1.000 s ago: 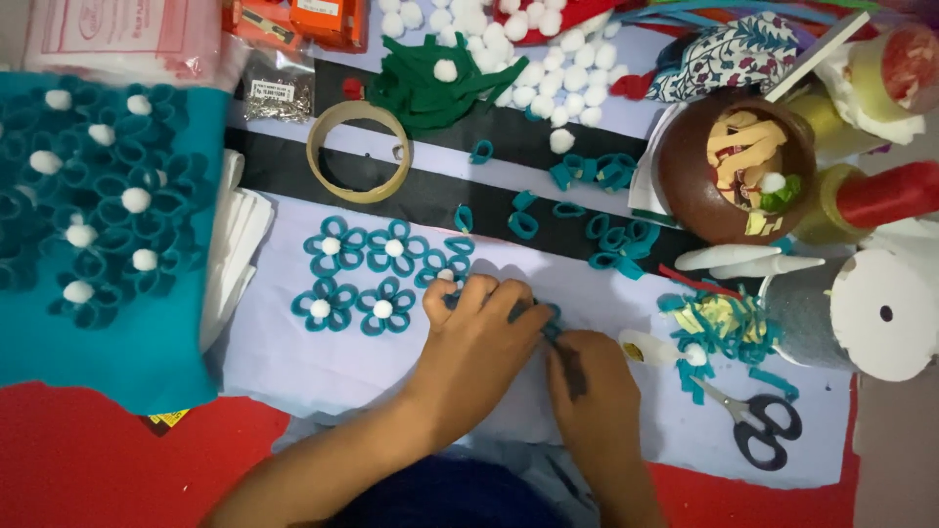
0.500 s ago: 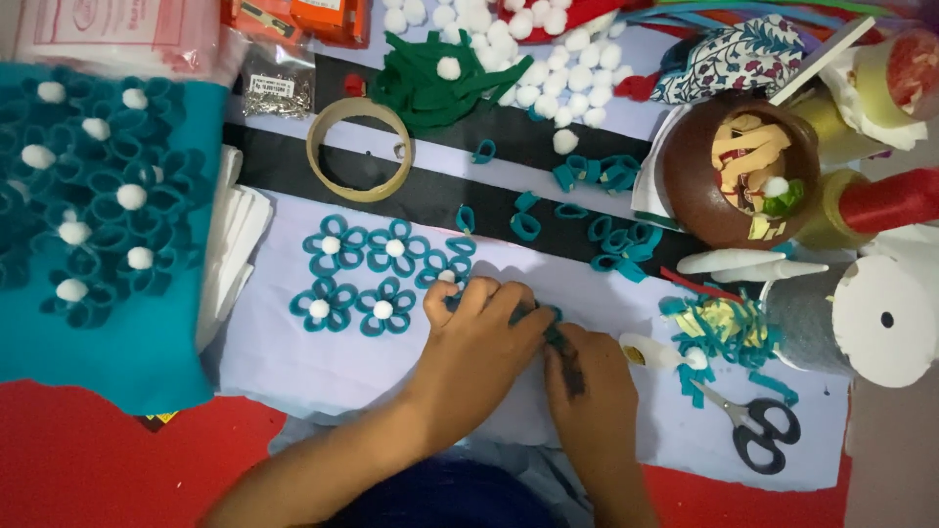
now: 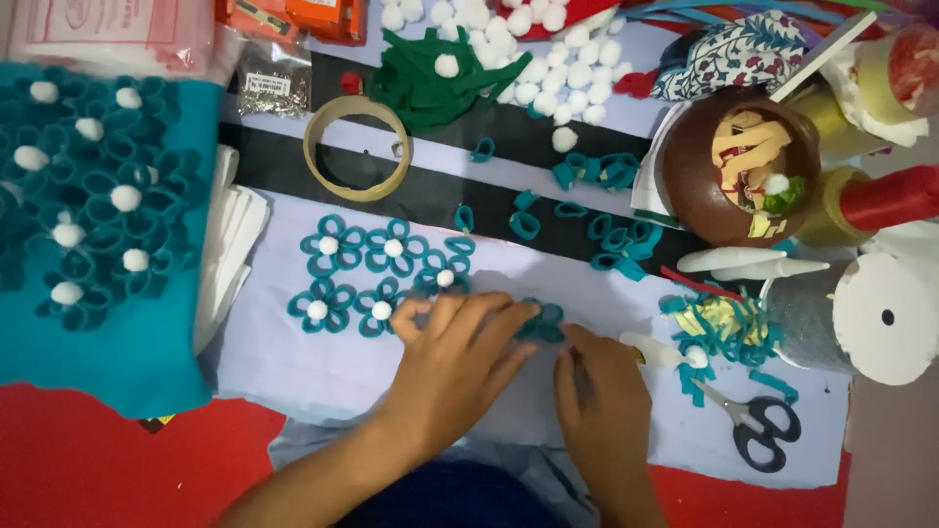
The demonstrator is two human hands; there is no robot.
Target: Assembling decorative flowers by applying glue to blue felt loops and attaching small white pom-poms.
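My left hand (image 3: pixel 460 357) and right hand (image 3: pixel 599 391) pinch the teal felt flower (image 3: pixel 541 323) flat on the lilac sheet (image 3: pixel 293 362) — risk: loops spring apart, or my wrist nudges finished flowers (image 3: pixel 377 274).
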